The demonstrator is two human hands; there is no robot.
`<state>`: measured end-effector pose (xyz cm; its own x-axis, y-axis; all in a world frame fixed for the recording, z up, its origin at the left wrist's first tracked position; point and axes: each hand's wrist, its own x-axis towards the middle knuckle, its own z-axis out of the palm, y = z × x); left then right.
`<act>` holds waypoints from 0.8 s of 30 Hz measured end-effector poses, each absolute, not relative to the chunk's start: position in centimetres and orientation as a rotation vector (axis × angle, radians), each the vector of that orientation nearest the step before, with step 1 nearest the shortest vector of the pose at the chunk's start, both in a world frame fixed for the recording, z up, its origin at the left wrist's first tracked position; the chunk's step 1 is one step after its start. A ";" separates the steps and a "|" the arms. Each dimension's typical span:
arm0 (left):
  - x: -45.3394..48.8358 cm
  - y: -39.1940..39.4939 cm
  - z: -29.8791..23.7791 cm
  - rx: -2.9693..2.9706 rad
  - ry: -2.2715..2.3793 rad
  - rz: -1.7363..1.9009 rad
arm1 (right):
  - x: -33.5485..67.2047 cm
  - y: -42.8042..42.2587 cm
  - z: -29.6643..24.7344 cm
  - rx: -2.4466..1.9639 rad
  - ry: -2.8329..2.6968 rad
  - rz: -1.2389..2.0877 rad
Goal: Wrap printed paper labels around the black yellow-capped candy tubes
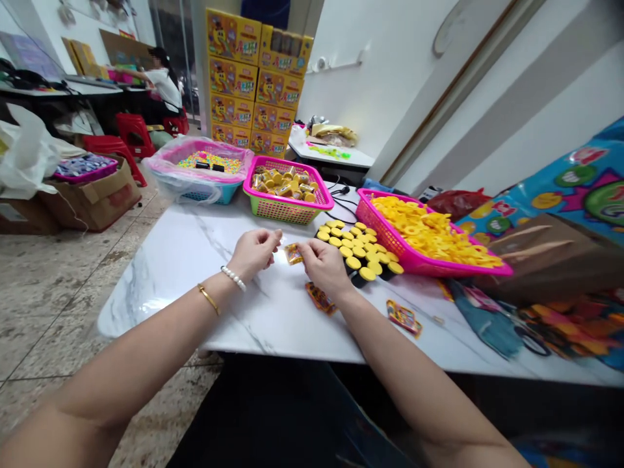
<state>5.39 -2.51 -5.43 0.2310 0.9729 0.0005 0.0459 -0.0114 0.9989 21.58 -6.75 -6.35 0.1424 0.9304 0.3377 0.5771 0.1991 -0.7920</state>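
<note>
Over the white marbled table (234, 312), my right hand (324, 263) pinches a small, shiny yellow-orange printed packet (293, 253). Close beside it, my left hand (256, 250) has its thumb and fingers pressed together. A clear glint shows at those fingertips, too small to name. Below my right hand lie printed packets (320, 299), partly covered by the wrist. Another little pile of printed packets (403, 317) rests further right. Several dark round jars with yellow lids (358, 250) stand grouped just beyond my right hand.
A pink-and-green basket (287, 211) holds small yellow-capped containers. To its left sits a plastic-lined basket (229, 192) of colourful beads. The pink basket (385, 240) at right holds yellow plastic pieces. Scissors (531, 339) lie near the right edge. Yellow boxes (234, 78) are stacked behind; a person (166, 84) sits far left.
</note>
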 end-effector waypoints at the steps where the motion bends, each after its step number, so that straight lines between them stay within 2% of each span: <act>1: 5.4 -2.7 -5.2 1.323 1.049 1.031 | 21.6 -6.7 -6.3 -1.494 -1.537 0.415; 6: 5.3 -3.9 -4.2 1.378 1.035 1.096 | 21.7 -6.5 -5.6 -1.512 -1.428 0.205; 10: 5.3 -4.1 -4.3 1.444 1.099 1.043 | 21.3 -6.9 -5.5 -1.465 -1.436 0.166; 18: 5.0 -3.1 -4.3 1.223 1.002 0.946 | 20.9 -6.8 -5.9 -1.385 -1.747 0.024; 24: 4.5 -1.9 -4.8 1.153 1.283 1.006 | 25.9 -9.0 -3.5 -1.975 -1.633 -0.467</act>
